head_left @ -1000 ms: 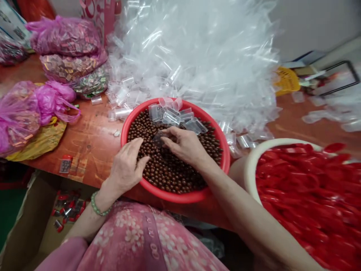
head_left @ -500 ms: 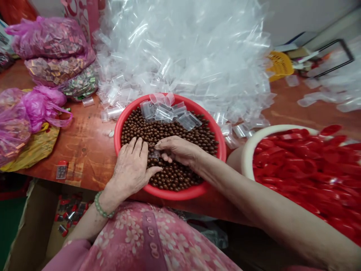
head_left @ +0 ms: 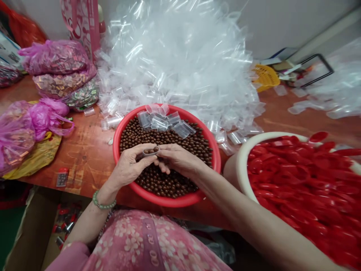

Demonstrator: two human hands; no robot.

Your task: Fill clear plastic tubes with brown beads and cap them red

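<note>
Over a red basin (head_left: 216, 162) of brown balls (head_left: 169, 184), my two hands meet at a small clear plastic container (head_left: 147, 152). Its mouth faces up and several brown balls show inside. The thumb and forefinger of my left hand (head_left: 128, 163) close around its left side. My right hand (head_left: 180, 158) has its fingertips pressed at the container's right end, with the other fingers curled beneath. More clear containers (head_left: 159, 122) lie on the balls at the basin's far side.
Behind the basin rises a large heap of clear containers (head_left: 175, 67). A cream tub (head_left: 241, 165) of red plastic caps (head_left: 301, 180) stands right. Pink bags (head_left: 56, 60) lie left, near a filled red-capped container (head_left: 62, 177). Below is a cardboard box (head_left: 31, 226).
My left hand, earlier spread flat over the balls, now pinches the container. The container has come up out of the balls with several inside, and my right hand has stayed beside it.
</note>
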